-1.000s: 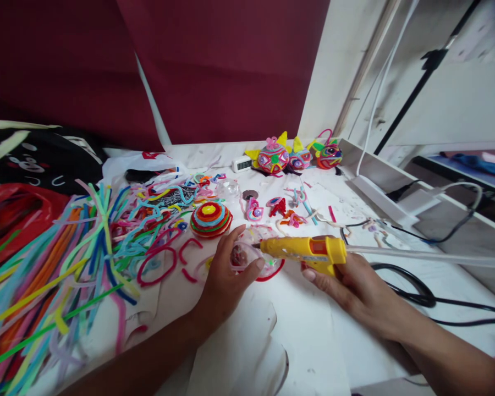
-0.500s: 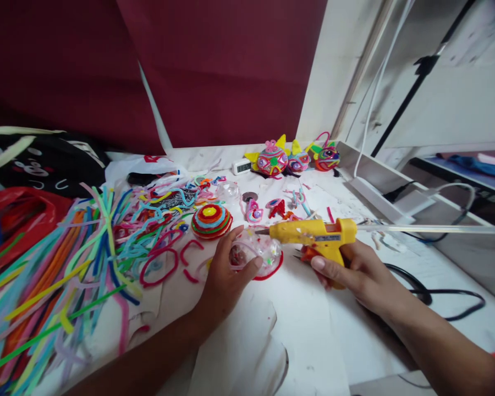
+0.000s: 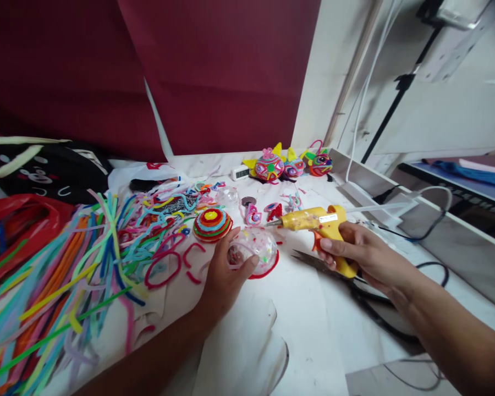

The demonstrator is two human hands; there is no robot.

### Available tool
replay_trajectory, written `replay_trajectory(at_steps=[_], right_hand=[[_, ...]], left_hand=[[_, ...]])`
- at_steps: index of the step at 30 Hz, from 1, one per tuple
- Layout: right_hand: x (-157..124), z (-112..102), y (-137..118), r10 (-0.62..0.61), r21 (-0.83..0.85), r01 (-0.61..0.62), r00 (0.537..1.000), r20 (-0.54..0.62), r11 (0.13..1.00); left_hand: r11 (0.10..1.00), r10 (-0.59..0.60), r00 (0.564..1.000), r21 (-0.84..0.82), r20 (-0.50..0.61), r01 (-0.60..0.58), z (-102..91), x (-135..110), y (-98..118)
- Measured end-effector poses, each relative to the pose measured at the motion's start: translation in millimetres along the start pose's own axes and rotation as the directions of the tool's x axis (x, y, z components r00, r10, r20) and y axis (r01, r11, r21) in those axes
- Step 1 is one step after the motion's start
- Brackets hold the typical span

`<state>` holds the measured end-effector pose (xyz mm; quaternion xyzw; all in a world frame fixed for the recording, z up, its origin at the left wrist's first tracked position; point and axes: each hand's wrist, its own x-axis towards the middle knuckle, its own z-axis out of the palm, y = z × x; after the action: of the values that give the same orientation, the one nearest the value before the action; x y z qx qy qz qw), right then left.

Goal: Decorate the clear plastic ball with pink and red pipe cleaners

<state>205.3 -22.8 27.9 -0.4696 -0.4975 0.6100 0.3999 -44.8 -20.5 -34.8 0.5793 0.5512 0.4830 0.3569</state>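
Note:
My left hand (image 3: 225, 269) grips a clear plastic dome (image 3: 256, 252) with a red pipe-cleaner rim, resting on the white table (image 3: 305, 330). My right hand (image 3: 357, 256) is wrapped round the handle of a yellow glue gun (image 3: 313, 221), lifted above the table with its nozzle pointing left, a little beyond the dome. A clear glue stick (image 3: 379, 207) juts from the gun's back. A dome wound in coloured rings (image 3: 212, 224) lies just behind my left hand.
A big heap of coloured pipe cleaners (image 3: 66, 264) covers the left. Three finished spiky ornaments (image 3: 289, 164) and a small white clock (image 3: 240, 172) stand at the back. Scissors (image 3: 313, 261) and a black cord (image 3: 379, 313) lie under my right arm.
My right hand has lifted the glue gun up and away from the dome and drawn it slightly right. My left hand stays on the dome.

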Motion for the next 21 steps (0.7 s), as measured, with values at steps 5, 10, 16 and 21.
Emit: replay_trajectory(at_steps=[5, 10, 16, 21], right_hand=[[-1.1, -26.4, 3.9, 0.143, -0.077, -0.141, 0.99, 0.022, 0.987], [-0.6, -44.2, 13.7, 0.232, -0.254, -0.214, 0.972, 0.043, 0.943], [6.5, -49.0, 25.2, 0.158, -0.462, -0.13, 0.987, 0.022, 0.877], [9.2, -54.3, 29.5, -0.042, -0.802, -0.017, 0.998, -0.052, 0.597]], left_hand=[[1.0, 0.029, 0.999, -0.005, -0.023, -0.029, -3.4, -0.8, 1.3], [0.999, 0.047, 0.998, -0.007, -0.036, -0.047, -5.8, -0.6, 1.2], [0.999, 0.048, 0.998, -0.004, -0.048, -0.048, -7.6, -1.5, 1.6], [0.998, 0.058, 0.997, 0.004, -0.057, -0.058, -9.5, -3.3, 1.7]])
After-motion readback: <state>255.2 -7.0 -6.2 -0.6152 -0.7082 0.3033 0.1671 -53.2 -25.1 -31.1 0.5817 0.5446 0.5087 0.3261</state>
